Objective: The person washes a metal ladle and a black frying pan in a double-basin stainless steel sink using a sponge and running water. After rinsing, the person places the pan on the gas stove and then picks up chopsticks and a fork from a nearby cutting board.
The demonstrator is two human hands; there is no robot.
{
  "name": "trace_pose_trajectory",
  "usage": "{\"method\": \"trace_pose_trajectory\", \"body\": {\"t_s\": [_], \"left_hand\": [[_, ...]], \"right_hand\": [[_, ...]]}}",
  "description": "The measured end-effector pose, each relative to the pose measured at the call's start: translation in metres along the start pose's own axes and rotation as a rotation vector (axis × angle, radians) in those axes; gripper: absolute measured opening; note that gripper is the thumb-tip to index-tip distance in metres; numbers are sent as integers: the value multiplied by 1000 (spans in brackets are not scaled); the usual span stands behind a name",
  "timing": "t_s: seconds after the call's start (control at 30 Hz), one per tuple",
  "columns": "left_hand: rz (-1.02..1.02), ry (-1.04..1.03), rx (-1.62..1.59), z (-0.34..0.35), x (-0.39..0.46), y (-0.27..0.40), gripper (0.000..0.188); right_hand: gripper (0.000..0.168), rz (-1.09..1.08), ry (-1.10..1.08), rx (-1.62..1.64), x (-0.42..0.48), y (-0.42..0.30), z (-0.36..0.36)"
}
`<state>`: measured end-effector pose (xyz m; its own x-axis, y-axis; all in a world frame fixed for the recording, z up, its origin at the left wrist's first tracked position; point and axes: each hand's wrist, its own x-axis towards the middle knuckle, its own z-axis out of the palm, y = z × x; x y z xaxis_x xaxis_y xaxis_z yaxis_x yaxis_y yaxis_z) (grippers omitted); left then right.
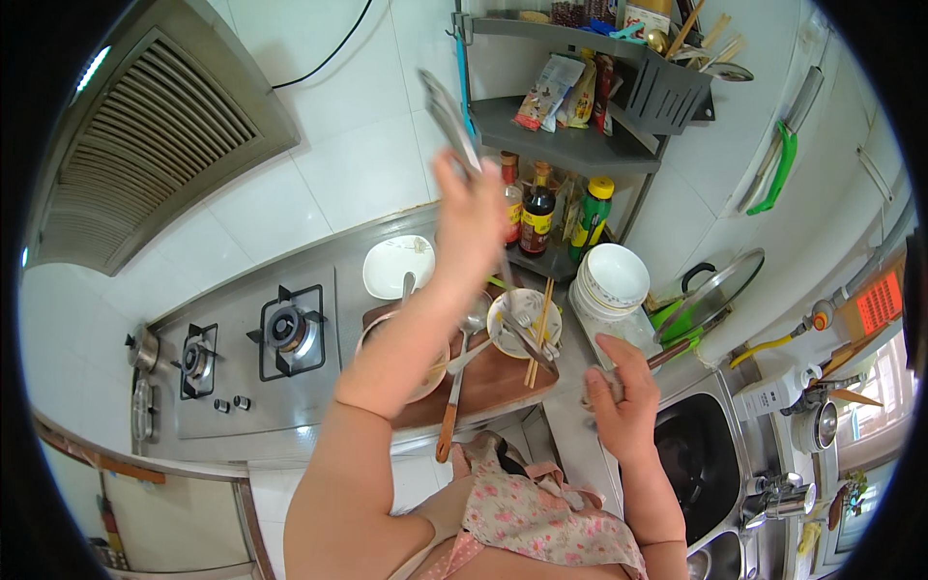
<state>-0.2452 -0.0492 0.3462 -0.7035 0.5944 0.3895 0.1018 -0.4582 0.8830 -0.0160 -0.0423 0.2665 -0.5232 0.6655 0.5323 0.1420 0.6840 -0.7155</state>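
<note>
My left hand (471, 210) is raised above the counter, closed around a metal utensil (448, 116) that points up toward the wall; motion blurs both. Lower right, my right hand (627, 399) has its thumb and forefinger apart, beside a small brownish item (603, 388); whether it holds this is unclear. Between the hands a patterned bowl (500, 330) holds utensils, with chopsticks (540, 337) across it. The bowl rests on a wooden board (500, 391). A wooden-handled ladle (453, 406) lies left of it. My left forearm partly covers a larger bowl (428, 380).
At left is a gas hob (290, 330); behind the board, a white plate (399, 264). Sauce bottles (536, 217) stand on the corner rack. Stacked bowls (616, 275) and a glass lid (714, 297) are at right, a black sink (696, 464) below them.
</note>
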Motion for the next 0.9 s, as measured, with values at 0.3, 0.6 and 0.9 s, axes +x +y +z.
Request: {"method": "trace_pose_trajectory", "body": {"t_s": [0.3,0.6,0.9], "left_hand": [[327,-125,807,-105,196,-18,47],[305,-197,929,-97,235,-55,52],[272,-228,928,-93,248,-69,51]], "right_hand": [[12,345,103,-85,-22,72,-5],[12,473,164,-128,-56,106,-20],[13,570,238,-86,-73,107,-27]]}}
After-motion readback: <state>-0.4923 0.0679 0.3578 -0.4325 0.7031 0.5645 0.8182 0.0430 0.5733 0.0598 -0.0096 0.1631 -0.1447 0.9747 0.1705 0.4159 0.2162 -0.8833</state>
